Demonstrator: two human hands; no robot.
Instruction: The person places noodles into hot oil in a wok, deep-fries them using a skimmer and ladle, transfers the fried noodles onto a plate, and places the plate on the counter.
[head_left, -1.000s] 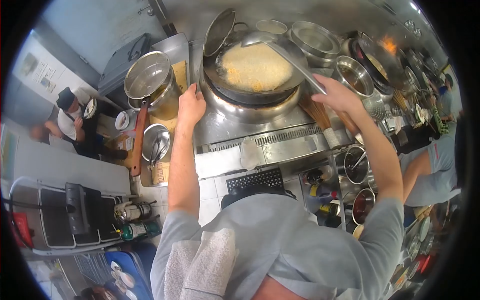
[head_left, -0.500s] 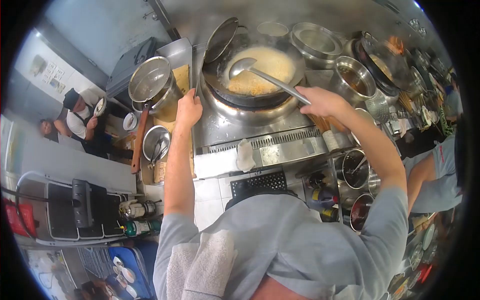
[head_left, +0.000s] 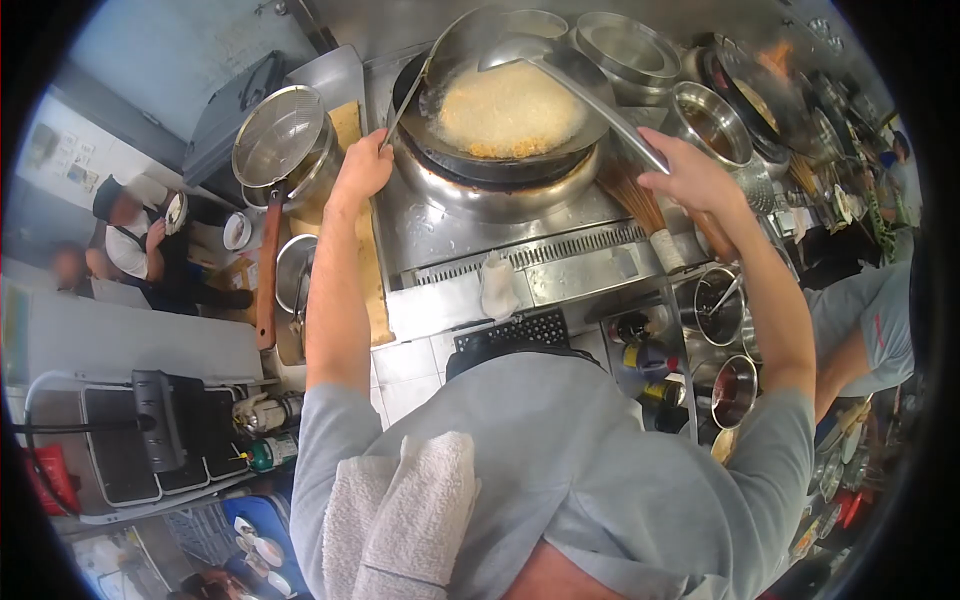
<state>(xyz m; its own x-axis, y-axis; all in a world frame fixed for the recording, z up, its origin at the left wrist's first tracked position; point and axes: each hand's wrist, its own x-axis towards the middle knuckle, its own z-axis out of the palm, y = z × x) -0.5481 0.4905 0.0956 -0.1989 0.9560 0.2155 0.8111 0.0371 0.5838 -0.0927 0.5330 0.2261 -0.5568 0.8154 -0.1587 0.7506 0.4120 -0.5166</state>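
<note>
A large wok (head_left: 590,135) sits on a round steel burner ring (head_left: 500,207), full of pale bubbling liquid with golden food (head_left: 510,110) in it. My left hand (head_left: 365,165) is closed round the handle of a round strainer (head_left: 425,75), which tilts over the wok's left side. My right hand (head_left: 695,175) grips the handle of a big ladle (head_left: 515,50), its bowl above the far side of the liquid. Just below the wok's right edge lies a bamboo brush (head_left: 645,215).
A mesh sieve (head_left: 280,135) with a wooden handle rests on a pot at left. Steel bowls (head_left: 710,125) and another wok (head_left: 745,95) stand at right, flame behind. One person (head_left: 135,240) stands at far left, another (head_left: 865,320) at the right edge.
The strainer has swung from upright beside the wok to over its left side. The ladle dipped toward the liquid, then moved back up and away. My left hand has shifted slightly left and up.
</note>
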